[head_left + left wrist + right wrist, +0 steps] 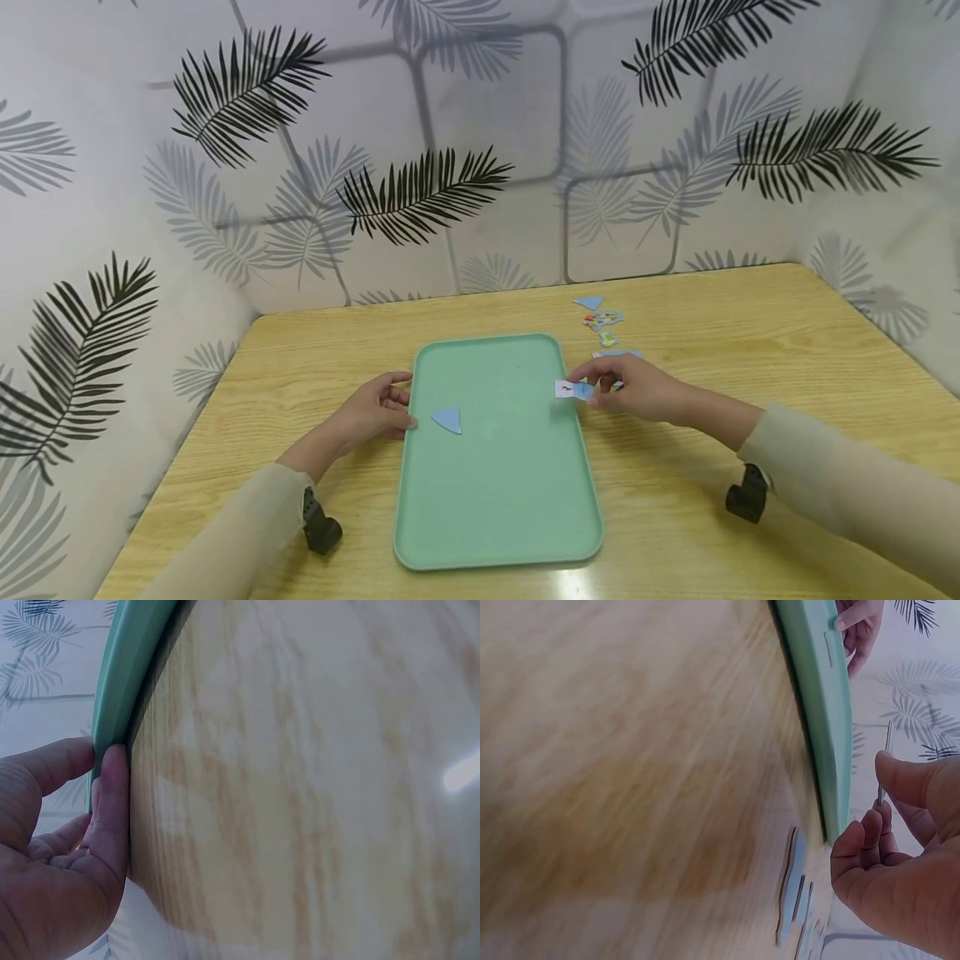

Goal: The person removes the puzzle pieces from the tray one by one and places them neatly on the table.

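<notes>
A flat puzzle piece, part white and part blue with a small dark mark, is pinched between thumb and fingers of my right hand. It is over the right rim of a green tray; in the right wrist view the piece shows edge-on above the rim. My left hand holds the tray's left edge; in the left wrist view, its fingers are at the green rim. A blue, roughly triangular piece lies inside the tray, near the left side.
Several other pieces lie on the wooden table beyond the tray's right side: a blue triangle, a multicoloured piece, a small yellowish one. More pieces are partly hidden by the right hand. A leaf-patterned wall stands behind.
</notes>
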`<control>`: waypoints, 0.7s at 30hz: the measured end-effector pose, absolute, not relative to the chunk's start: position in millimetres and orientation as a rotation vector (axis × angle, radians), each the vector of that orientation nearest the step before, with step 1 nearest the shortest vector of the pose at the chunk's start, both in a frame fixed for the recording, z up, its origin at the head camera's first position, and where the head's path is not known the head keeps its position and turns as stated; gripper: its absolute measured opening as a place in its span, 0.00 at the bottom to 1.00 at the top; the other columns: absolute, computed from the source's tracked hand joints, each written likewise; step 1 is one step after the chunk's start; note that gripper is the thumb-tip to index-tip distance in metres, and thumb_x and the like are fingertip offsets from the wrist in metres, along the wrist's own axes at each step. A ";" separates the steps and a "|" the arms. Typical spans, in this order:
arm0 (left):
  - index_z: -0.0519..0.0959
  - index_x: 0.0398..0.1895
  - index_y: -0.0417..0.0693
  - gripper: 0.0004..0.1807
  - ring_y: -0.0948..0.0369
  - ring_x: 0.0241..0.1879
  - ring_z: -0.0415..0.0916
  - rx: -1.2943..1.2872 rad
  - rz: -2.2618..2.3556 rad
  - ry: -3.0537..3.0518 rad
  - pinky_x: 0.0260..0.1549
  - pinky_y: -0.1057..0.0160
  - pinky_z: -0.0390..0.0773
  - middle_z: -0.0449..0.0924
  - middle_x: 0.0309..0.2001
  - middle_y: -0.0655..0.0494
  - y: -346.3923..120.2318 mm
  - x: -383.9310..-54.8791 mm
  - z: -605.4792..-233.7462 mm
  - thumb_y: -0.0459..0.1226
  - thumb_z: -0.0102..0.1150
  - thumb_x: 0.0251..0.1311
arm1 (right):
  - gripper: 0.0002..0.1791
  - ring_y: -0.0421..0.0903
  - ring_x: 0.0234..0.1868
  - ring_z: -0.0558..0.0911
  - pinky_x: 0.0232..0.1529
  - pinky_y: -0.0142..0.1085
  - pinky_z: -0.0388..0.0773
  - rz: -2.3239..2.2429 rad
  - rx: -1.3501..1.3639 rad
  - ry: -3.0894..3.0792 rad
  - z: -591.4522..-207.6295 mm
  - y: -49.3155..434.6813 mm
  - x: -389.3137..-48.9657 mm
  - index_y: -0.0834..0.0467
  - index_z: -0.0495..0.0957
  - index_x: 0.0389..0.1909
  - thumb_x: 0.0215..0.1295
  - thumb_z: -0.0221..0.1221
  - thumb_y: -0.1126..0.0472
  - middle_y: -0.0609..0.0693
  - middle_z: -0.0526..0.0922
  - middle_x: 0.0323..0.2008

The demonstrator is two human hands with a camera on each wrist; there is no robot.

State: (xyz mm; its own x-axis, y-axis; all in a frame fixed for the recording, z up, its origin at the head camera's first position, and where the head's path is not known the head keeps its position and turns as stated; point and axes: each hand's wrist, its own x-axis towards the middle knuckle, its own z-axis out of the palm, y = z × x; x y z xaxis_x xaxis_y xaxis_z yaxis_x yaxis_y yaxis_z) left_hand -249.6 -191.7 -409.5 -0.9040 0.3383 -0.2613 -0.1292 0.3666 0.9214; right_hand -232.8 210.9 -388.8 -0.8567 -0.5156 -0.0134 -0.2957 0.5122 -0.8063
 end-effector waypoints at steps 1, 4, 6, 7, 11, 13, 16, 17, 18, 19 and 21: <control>0.55 0.73 0.38 0.42 0.57 0.38 0.74 0.183 1.552 2.227 0.37 0.56 0.83 0.69 0.49 0.41 -192.0 -249.6 -409.7 0.23 0.63 0.56 | 0.18 0.48 0.37 0.74 0.31 0.33 0.74 -1.263 -0.693 2.505 -389.0 213.8 -231.0 0.61 0.79 0.54 0.62 0.63 0.68 0.51 0.76 0.38; 0.55 0.73 0.38 0.41 0.57 0.38 0.74 0.185 1.548 2.231 0.37 0.57 0.83 0.69 0.49 0.41 -192.2 -249.6 -410.1 0.23 0.63 0.56 | 0.18 0.48 0.38 0.74 0.34 0.32 0.74 -1.268 -0.691 2.504 -390.7 222.5 -226.1 0.62 0.79 0.53 0.62 0.63 0.68 0.51 0.75 0.37; 0.56 0.72 0.38 0.41 0.57 0.38 0.75 0.182 1.547 2.234 0.37 0.57 0.83 0.69 0.49 0.41 -192.0 -249.7 -410.6 0.23 0.63 0.56 | 0.17 0.48 0.38 0.74 0.35 0.33 0.74 -1.263 -0.690 2.507 -392.1 228.0 -223.0 0.62 0.79 0.53 0.62 0.63 0.68 0.51 0.75 0.37; 0.56 0.72 0.38 0.41 0.57 0.38 0.75 0.180 1.546 2.235 0.37 0.57 0.83 0.69 0.48 0.41 -192.1 -249.7 -410.9 0.23 0.63 0.56 | 0.17 0.48 0.38 0.74 0.36 0.33 0.74 -1.261 -0.690 2.507 -393.2 230.5 -222.0 0.62 0.79 0.53 0.62 0.63 0.68 0.51 0.75 0.37; 0.57 0.72 0.39 0.41 0.56 0.38 0.75 0.172 1.549 2.234 0.37 0.57 0.83 0.69 0.48 0.42 -192.2 -250.4 -412.0 0.23 0.63 0.56 | 0.17 0.48 0.37 0.73 0.35 0.34 0.73 -1.235 -0.671 2.521 -396.8 240.0 -218.3 0.61 0.79 0.52 0.61 0.64 0.68 0.50 0.75 0.36; 0.57 0.72 0.40 0.41 0.56 0.38 0.74 0.167 1.552 2.230 0.37 0.57 0.83 0.69 0.48 0.42 -192.0 -250.8 -412.5 0.23 0.63 0.56 | 0.17 0.48 0.37 0.73 0.36 0.34 0.73 -1.210 -0.655 2.531 -398.1 244.6 -217.0 0.60 0.80 0.52 0.61 0.64 0.67 0.50 0.75 0.36; 0.57 0.72 0.40 0.41 0.56 0.38 0.74 0.166 1.556 2.225 0.37 0.57 0.83 0.69 0.48 0.42 -191.9 -251.4 -412.8 0.23 0.63 0.56 | 0.18 0.48 0.38 0.73 0.37 0.34 0.73 -1.181 -0.626 2.538 -398.7 251.0 -214.7 0.59 0.80 0.53 0.61 0.65 0.67 0.50 0.76 0.37; 0.57 0.72 0.39 0.41 0.56 0.38 0.74 0.167 1.557 2.223 0.37 0.57 0.83 0.69 0.48 0.42 -192.0 -251.4 -412.9 0.23 0.63 0.56 | 0.18 0.48 0.39 0.73 0.37 0.34 0.73 -1.176 -0.623 2.540 -398.7 252.9 -214.0 0.59 0.80 0.53 0.61 0.65 0.66 0.49 0.77 0.38; 0.57 0.72 0.40 0.41 0.56 0.38 0.74 0.167 1.556 2.222 0.37 0.57 0.83 0.69 0.48 0.43 -192.1 -251.5 -412.9 0.23 0.63 0.56 | 0.18 0.48 0.39 0.72 0.37 0.34 0.73 -1.170 -0.618 2.541 -398.7 254.7 -213.3 0.59 0.80 0.53 0.61 0.65 0.66 0.49 0.77 0.39; 0.57 0.72 0.39 0.41 0.56 0.38 0.74 0.167 1.557 2.221 0.37 0.57 0.83 0.69 0.48 0.43 -192.2 -251.5 -412.8 0.23 0.63 0.56 | 0.18 0.48 0.39 0.72 0.37 0.34 0.73 -1.172 -0.614 2.540 -398.8 256.5 -212.6 0.59 0.80 0.53 0.61 0.65 0.66 0.49 0.78 0.40; 0.57 0.72 0.39 0.41 0.56 0.38 0.74 0.165 1.559 2.220 0.37 0.57 0.83 0.69 0.48 0.43 -192.7 -251.5 -412.9 0.23 0.63 0.56 | 0.18 0.47 0.39 0.71 0.38 0.33 0.73 -1.171 -0.607 2.540 -398.8 259.6 -210.9 0.59 0.80 0.53 0.61 0.65 0.66 0.49 0.78 0.41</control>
State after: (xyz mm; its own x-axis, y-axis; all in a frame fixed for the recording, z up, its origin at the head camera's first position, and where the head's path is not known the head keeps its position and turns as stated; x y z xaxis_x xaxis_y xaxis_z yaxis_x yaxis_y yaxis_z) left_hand -251.5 -192.7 -412.9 -0.9047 0.3305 -0.2690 -0.1408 0.3638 0.9208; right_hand -210.9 259.6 -398.8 -0.8729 -0.4821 -0.0750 -0.2561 0.5836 -0.7706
